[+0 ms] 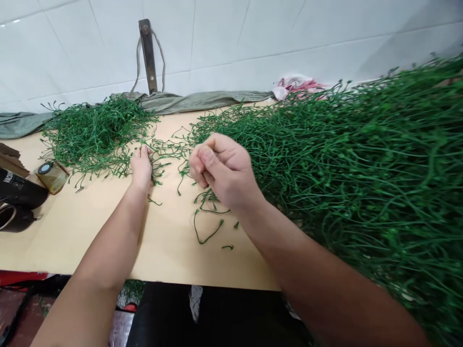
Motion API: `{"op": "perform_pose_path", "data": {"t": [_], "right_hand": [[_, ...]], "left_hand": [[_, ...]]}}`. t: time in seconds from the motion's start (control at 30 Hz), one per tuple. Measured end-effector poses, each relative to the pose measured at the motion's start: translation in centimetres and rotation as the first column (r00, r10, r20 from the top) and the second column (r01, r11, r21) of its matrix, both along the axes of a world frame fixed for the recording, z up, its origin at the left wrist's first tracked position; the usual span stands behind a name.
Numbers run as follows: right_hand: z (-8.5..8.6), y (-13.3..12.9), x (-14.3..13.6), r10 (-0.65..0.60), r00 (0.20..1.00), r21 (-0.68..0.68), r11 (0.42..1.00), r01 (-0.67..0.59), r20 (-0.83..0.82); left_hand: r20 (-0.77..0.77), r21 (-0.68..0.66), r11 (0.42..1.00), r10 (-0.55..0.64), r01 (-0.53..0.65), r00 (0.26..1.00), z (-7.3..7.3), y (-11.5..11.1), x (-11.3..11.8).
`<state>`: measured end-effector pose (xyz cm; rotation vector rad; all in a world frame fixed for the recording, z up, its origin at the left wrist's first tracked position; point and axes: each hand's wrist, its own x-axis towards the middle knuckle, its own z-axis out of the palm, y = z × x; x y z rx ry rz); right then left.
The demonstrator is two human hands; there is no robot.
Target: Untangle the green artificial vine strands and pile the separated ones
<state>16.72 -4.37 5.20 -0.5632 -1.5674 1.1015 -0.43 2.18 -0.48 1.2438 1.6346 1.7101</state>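
Note:
My left hand (142, 163) is at the right edge of the smaller pile of green stems (97, 130), its fingers pinched at some thin stems on the tabletop. My right hand (224, 168) is raised over the middle of the table, its fingers curled closed; anything between them is too small or hidden to make out. The large pile of long green stems (347, 159) lies beside and behind it to the right. Several loose stems lie between the piles, and a bent stem (208, 239) rests below my right hand.
At the left stand a jar (54, 178), a black container (21, 189) and a dark mug (16, 218). Grey cloth (202, 100) and a pink-white cloth (298, 86) lie along the tiled wall, under a metal bracket (147, 55). The table (162, 260) ends close to my body.

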Motion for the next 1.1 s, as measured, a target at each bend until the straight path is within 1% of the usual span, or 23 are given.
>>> {"op": "perform_pose_path", "data": {"t": [0.03,0.07,0.1,0.13,0.17,0.2,0.27,0.33,0.37,0.4,0.43,0.47,0.5,0.53,0.6,0.7,0.77,0.87,0.97,1.03,1.1], "right_hand": [[0.0,0.1,0.2,-0.087,0.996,0.047,0.995,0.085,0.037],[-0.2,0.6,0.6,-0.201,0.976,0.100,0.976,0.193,0.081],[-0.7,1.3,1.0,-0.326,0.937,0.157,0.939,0.305,0.130],[-1.3,2.3,1.5,-0.450,0.875,0.217,0.886,0.411,0.180],[-2.2,3.4,2.1,-0.560,0.795,0.282,0.821,0.496,0.231],[-3.0,4.5,2.7,-0.641,0.716,0.347,0.761,0.548,0.275],[-4.5,6.2,3.6,-0.762,0.564,0.455,0.645,0.614,0.318],[-5.3,6.9,4.1,-0.834,0.451,0.546,0.550,0.632,0.318],[-5.4,6.8,4.0,-0.855,0.414,0.585,0.517,0.625,0.314],[-5.4,6.4,3.7,-0.865,0.394,0.618,0.500,0.607,0.312],[-5.2,6.0,3.3,-0.864,0.391,0.643,0.498,0.582,0.316],[-5.1,5.4,2.8,-0.854,0.405,0.659,0.513,0.551,0.326],[-4.9,4.8,2.1,-0.832,0.436,0.664,0.543,0.514,0.343],[-4.8,4.3,1.5,-0.798,0.480,0.660,0.586,0.470,0.366],[-4.8,3.7,0.4,-0.694,0.580,0.625,0.690,0.365,0.427],[-5.1,3.4,-0.7,-0.519,0.682,0.506,0.827,0.245,0.516],[-5.2,3.5,-0.9,-0.420,0.739,0.401,0.889,0.220,0.526],[-5.0,3.5,-0.8,-0.321,0.836,0.258,0.940,0.224,0.444],[-4.6,3.4,-0.8,-0.275,0.902,0.153,0.960,0.236,0.332],[-4.3,3.2,-0.8,-0.227,0.940,0.043,0.974,0.223,0.256],[-4.1,3.1,-0.9,-0.180,0.971,-0.081,0.978,0.194,0.154]], "left_hand": [[0.087,-0.021,0.999,0.031,-0.029,0.996,0.2,-0.1,-0.2],[0.164,-0.054,0.998,0.049,-0.041,0.985,0.3,-0.2,-0.1],[0.209,-0.080,0.997,0.036,-0.020,0.977,0.5,-0.4,0.1],[0.213,-0.096,0.995,-0.009,0.030,0.977,0.7,-0.7,0.5],[0.198,-0.104,0.991,-0.065,0.087,0.978,0.8,-0.9,1.0],[0.176,-0.104,0.985,-0.121,0.140,0.977,0.9,-1.1,1.4],[0.133,-0.083,0.972,-0.206,0.218,0.969,0.8,-1.4,2.2],[0.098,-0.063,0.963,-0.255,0.262,0.962,0.6,-1.5,2.4],[0.084,-0.056,0.961,-0.267,0.272,0.960,0.6,-1.6,2.4],[0.073,-0.051,0.960,-0.271,0.275,0.960,0.5,-1.6,2.4],[0.065,-0.050,0.959,-0.274,0.278,0.959,0.4,-1.6,2.3],[0.062,-0.053,0.958,-0.278,0.281,0.959,0.4,-1.7,2.2],[0.060,-0.059,0.956,-0.283,0.287,0.957,0.4,-1.7,2.2],[0.058,-0.065,0.953,-0.294,0.297,0.954,0.4,-1.7,2.2],[0.046,-0.064,0.942,-0.327,0.330,0.944,0.3,-1.9,2.3],[0.031,-0.026,0.915,-0.402,0.403,0.915,0.2,-2.1,2.7],[0.017,-0.020,0.904,-0.427,0.427,0.904,0.0,-2.2,2.9],[-0.016,-0.039,0.909,-0.416,0.416,0.909,-0.2,-2.2,3.0],[-0.035,-0.027,0.909,-0.417,0.416,0.908,-0.3,-2.0,2.9],[-0.023,-0.031,0.917,-0.398,0.398,0.917,-0.2,-1.9,2.9],[0.030,-0.053,0.930,-0.362,0.363,0.932,0.2,-2.0,3.0]]}}
